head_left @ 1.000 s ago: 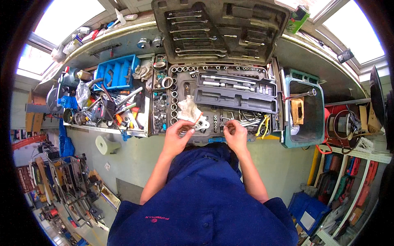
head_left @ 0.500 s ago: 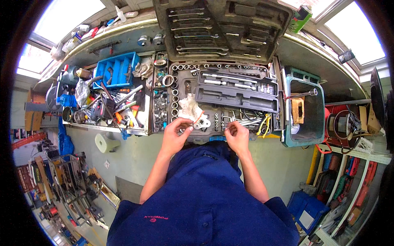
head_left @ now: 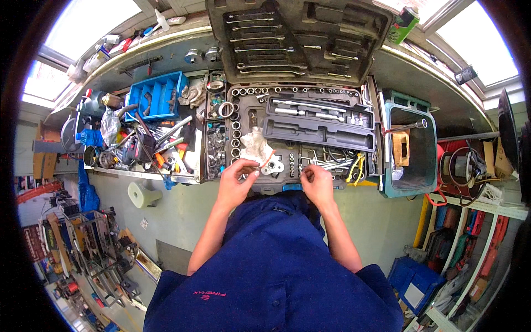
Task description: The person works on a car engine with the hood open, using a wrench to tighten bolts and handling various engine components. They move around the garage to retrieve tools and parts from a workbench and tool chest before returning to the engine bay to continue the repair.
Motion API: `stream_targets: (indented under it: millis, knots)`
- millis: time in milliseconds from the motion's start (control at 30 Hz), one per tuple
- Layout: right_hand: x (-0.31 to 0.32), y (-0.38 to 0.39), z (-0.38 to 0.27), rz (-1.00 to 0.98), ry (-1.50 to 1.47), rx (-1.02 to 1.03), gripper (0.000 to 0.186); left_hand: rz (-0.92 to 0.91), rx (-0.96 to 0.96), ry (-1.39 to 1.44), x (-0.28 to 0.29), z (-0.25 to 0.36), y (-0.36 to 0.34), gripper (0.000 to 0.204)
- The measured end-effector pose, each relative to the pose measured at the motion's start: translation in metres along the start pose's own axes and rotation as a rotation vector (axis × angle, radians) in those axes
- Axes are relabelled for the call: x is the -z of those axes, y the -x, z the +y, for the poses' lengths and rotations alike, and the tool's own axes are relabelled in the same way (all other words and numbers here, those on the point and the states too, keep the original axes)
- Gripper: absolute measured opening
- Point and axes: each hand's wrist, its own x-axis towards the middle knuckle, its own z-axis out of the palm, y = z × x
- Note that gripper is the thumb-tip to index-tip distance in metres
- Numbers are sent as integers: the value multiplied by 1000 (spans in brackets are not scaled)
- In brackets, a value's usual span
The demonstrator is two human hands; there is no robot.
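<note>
My left hand (head_left: 240, 178) is closed at the lower left of the open socket case (head_left: 233, 91), by a crumpled pale rag (head_left: 254, 145) with an orange strip and a silver metal part (head_left: 273, 166); what it pinches is hidden. My right hand (head_left: 316, 182) is closed over the case's front, beside small bits (head_left: 292, 166) and a row of hex keys (head_left: 329, 160); anything in its fingers is too small to make out. A dark long tray (head_left: 318, 133) lies over the sockets, and yellow pliers (head_left: 357, 169) sit to the right.
The lid (head_left: 298, 44) holds wrenches. Left are a blue divided bin (head_left: 160, 83) and a crowded tool tray (head_left: 196, 166); right, a teal bin (head_left: 412, 185) and a cable reel (head_left: 459, 166). A pale stool (head_left: 138, 193) stands below the bench.
Since a second ago my left hand has shifted slightly left and up. My right hand has moved only slightly, still closed over the front of the case.
</note>
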Motion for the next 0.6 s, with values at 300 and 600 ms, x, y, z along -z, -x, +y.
stream_targets:
  millis: [300,600]
  knots:
    - [0,2,-12,17,-27,28,14,7,6,-12,1,-4,2,21]
    - [1,-4,-9,-14,29,27,12,81,-52,-97,-1,14,10,22]
